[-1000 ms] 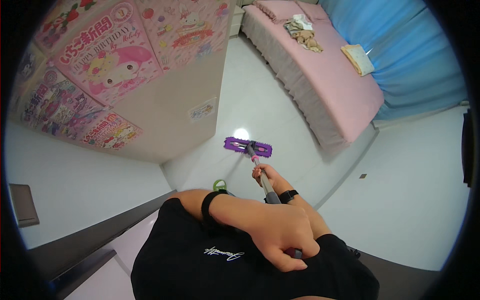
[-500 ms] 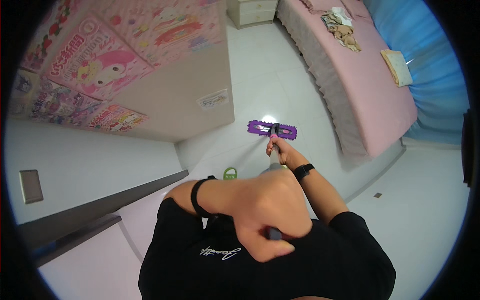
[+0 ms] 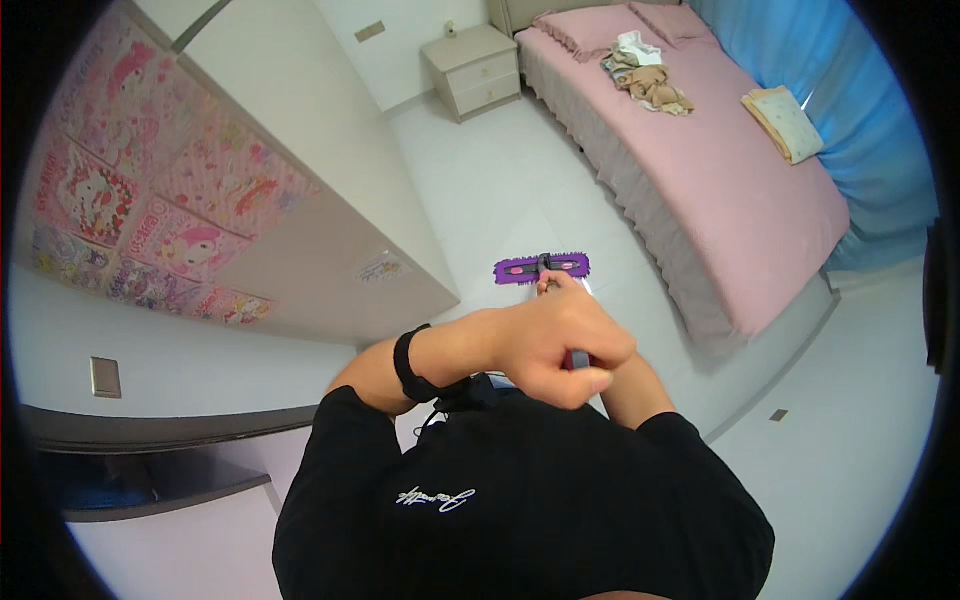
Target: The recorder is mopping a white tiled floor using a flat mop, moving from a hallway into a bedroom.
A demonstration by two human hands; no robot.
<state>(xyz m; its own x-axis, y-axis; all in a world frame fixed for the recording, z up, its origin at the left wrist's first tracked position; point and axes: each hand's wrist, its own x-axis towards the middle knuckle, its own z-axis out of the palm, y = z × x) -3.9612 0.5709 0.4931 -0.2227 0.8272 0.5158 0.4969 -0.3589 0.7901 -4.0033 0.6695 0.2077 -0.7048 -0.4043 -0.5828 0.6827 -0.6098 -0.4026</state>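
Note:
A flat mop with a purple fringed head (image 3: 515, 271) lies on the pale tiled floor in front of me. My left hand (image 3: 562, 340), with a black band on its wrist, is closed around the top of the mop's handle (image 3: 580, 360). Farther down the pole, my right hand (image 3: 558, 283) is wrapped round it just behind the mop head. The left hand and forearm cover most of the pole and part of the right forearm.
A pink bed (image 3: 700, 190) with crumpled clothes (image 3: 655, 85) and a folded yellowish cloth (image 3: 785, 125) stands on the right. A nightstand (image 3: 485, 75) is at the far end. On the left rises a wardrobe (image 3: 330, 190) with pink cartoon posters.
My view has tilted up, so more of the nightstand and bed shows. My left hand has moved forward, away from my chest, with the handle's top. Both hands keep their hold.

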